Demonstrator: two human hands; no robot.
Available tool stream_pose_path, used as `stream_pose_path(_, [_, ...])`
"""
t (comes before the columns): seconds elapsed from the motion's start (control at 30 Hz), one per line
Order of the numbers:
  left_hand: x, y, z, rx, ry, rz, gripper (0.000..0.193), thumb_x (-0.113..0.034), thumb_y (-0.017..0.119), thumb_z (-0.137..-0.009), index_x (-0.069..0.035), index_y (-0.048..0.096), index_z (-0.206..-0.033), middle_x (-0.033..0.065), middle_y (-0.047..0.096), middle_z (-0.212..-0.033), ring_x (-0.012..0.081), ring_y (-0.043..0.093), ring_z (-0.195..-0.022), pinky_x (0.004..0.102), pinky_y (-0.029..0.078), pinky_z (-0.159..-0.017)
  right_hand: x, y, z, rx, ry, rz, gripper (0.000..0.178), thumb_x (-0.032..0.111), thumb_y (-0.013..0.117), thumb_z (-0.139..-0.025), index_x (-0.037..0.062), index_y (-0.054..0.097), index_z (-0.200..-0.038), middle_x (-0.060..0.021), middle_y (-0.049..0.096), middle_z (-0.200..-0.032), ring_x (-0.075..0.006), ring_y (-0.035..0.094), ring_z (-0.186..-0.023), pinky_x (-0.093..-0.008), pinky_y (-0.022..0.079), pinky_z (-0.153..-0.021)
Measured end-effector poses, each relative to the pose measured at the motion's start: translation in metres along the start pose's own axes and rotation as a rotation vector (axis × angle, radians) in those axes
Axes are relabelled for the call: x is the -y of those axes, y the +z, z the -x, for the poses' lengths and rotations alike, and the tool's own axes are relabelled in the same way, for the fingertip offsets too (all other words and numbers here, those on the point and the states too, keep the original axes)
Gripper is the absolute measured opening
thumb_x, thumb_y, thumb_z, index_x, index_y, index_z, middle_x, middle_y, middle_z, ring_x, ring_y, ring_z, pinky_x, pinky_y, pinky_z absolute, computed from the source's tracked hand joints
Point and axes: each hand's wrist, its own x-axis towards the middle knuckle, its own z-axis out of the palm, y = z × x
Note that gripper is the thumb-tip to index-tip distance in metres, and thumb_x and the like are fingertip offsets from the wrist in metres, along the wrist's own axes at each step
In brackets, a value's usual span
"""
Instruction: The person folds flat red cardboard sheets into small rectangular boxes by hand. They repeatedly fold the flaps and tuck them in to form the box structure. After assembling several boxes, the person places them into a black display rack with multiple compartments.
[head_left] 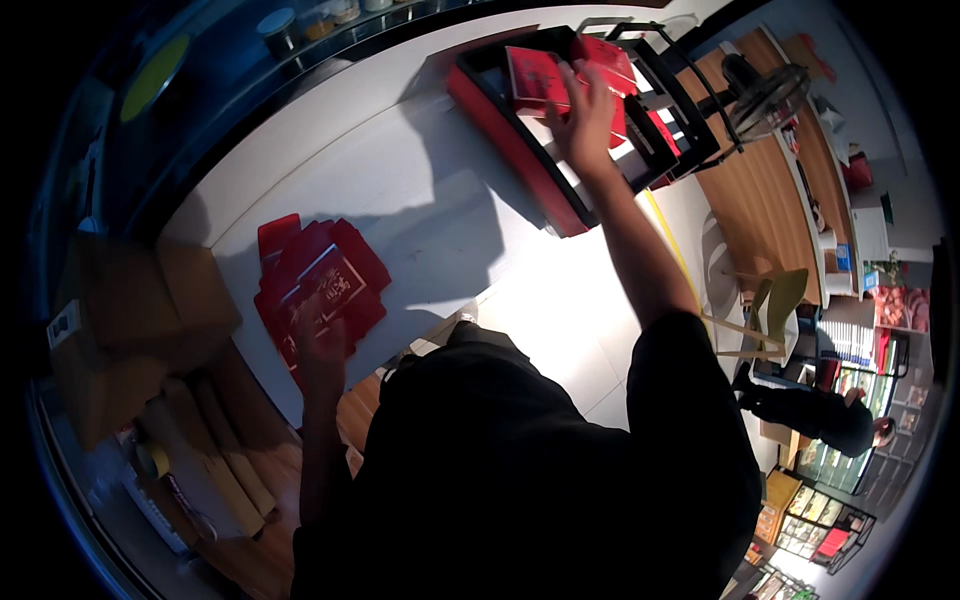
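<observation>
Flat red cardboard box blanks (345,262) with pale printing lie in a loose stack on the left of the white table. Over the stack's near side is my left hand (322,340), in shadow, its fingers stretched out along the card. My right hand (588,120) reaches far forward, fingers spread, above a large red and black open-topped container (520,150). Inside it are several folded red boxes, one red box (537,78) just left of my fingers and another red box (605,62) behind them. Whether my fingertips touch a box I cannot tell.
The white table (380,170) has a raised wall along its far edge. Brown cartons (130,320) are stacked at the left. Right of the container are a fan (768,100) and a yellow-green chair (780,310). A person (825,415) in dark clothes is farther right.
</observation>
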Motion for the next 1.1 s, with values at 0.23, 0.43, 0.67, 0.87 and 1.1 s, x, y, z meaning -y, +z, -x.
stream_pose_path(0.23, [0.091,0.002,0.0,-0.238,-0.182,-0.119,0.043,-0.018,0.056,-0.09,-0.003,0.044,-0.128,0.0189,0.046,-0.128,0.032,0.042,-0.123,0.0413,0.035,-0.102,0.193,0.046,0.106,0.888,0.393,-0.776,0.066,0.026,0.071,-0.077,0.0,0.041,-0.131,-0.0226,0.053,-0.118,-0.0325,0.055,-0.107,-0.0368,0.045,-0.092])
stream_pose_path(0.43, [0.102,0.006,-0.008,-0.112,-0.251,-0.065,0.042,-0.023,0.056,-0.089,-0.005,0.046,-0.126,0.018,0.049,-0.125,0.031,0.046,-0.118,0.0406,0.038,-0.1,0.238,0.084,0.131,1.071,0.845,-0.927,0.074,0.023,0.077,-0.069,-0.0036,0.042,-0.128,-0.0192,0.062,-0.107,-0.0265,0.064,-0.09,-0.0348,0.052,-0.078])
stream_pose_path(0.67, [0.092,0.002,-0.002,-0.194,-0.167,0.025,0.039,-0.018,0.055,-0.089,-0.005,0.046,-0.124,0.0171,0.044,-0.13,0.0306,0.043,-0.122,0.0398,0.038,-0.101,0.242,0.095,0.144,1.031,0.901,-0.894,0.039,0.02,0.068,-0.076,-0.0008,0.059,-0.109,-0.0144,0.067,-0.093,-0.0224,0.066,-0.082,-0.0327,0.052,-0.073])
stream_pose_path(0.87, [0.08,0.001,-0.006,-0.255,-0.05,-0.175,0.041,-0.017,0.055,-0.089,-0.005,0.043,-0.126,0.0165,0.041,-0.132,0.0314,0.041,-0.124,0.0414,0.036,-0.102,0.23,0.082,0.14,0.973,1.01,-0.987,0.035,0.022,0.064,-0.082,-0.0026,0.061,-0.107,-0.0165,0.067,-0.094,-0.0216,0.066,-0.08,-0.0326,0.052,-0.072])
stream_pose_path(1.1, [0.052,0.026,-0.025,-0.236,0.029,-0.156,0.049,-0.014,0.055,-0.088,-0.004,0.038,-0.132,0.0176,0.039,-0.133,0.0322,0.039,-0.125,0.0432,0.035,-0.102,0.197,0.019,0.115,0.705,0.615,-0.873,0.063,0.017,0.069,-0.077,-0.0032,0.042,-0.13,-0.0264,0.05,-0.122,-0.0361,0.051,-0.113,-0.0377,0.042,-0.097])
